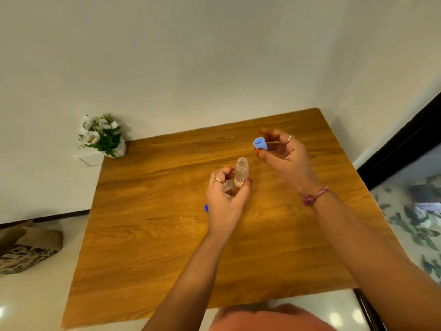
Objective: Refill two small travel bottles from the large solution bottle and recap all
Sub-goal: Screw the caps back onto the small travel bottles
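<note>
Bottle [241,172], small and clear, stood uncapped in the left hand [225,199], its open mouth pointing up, held just above the desk [167,223] near the middle. The left fingers [247,182] were curled round its lower part, clamped on it, with a ring showing on one of them. Something else clear and rounded sat in that same palm below the bottle; whether it was the second small bottle could not be told. The right hand [284,156] was raised up and to the right, well apart from the bottle's mouth, pinching a blue cap [260,143] between thumb and fingertip, the other fingers loosely spread. A pink band [315,195] circled that wrist. A sliver of something blue [206,208] peeked out at the left hand's outer edge, mostly hidden, possibly another cap.

Progress, by my reckoning: early or mid-way. One small bottle was open, and how much liquid was in it was hard to read. The large bottle was nowhere in sight, so whether any pouring had been done could not be judged. At least this bottle remained to be capped.

A pot of white flowers [101,136] sat at the desk's far left corner by the wall.
</note>
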Available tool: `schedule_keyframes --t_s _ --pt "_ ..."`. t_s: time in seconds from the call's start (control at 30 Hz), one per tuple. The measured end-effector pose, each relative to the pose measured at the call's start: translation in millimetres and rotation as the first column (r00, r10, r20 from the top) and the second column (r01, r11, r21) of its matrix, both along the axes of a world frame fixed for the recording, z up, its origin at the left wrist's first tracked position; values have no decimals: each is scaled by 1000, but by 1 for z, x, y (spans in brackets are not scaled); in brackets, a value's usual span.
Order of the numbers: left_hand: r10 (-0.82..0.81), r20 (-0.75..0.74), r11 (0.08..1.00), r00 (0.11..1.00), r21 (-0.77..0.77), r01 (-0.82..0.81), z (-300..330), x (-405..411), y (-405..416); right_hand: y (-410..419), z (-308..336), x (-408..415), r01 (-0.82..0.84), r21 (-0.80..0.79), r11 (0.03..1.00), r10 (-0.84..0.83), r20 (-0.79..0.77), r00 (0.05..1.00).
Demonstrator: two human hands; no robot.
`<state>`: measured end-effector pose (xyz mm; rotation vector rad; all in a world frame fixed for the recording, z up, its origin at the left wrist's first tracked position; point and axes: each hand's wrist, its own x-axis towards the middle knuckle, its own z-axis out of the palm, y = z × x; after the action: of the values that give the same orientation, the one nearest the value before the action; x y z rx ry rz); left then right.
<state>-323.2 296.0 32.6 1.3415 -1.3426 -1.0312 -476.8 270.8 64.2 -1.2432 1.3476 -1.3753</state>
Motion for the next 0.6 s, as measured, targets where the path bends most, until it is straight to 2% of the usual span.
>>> schedule_keyframes --t_s 0.1,0.2,0.6 --pt "3 -41 999 999 -44 -5 31 3 -15 -13 38 7 -50 -124 991 62 96 993" --pt "7 -59 996 998 -94 -12 59 7 -30 -24 68 13 -83 -178 981 111 148 983" --pt "-47 -85 965 995 -260 23 150 21 -61 -51 153 22 -196 -327 924 242 107 964"
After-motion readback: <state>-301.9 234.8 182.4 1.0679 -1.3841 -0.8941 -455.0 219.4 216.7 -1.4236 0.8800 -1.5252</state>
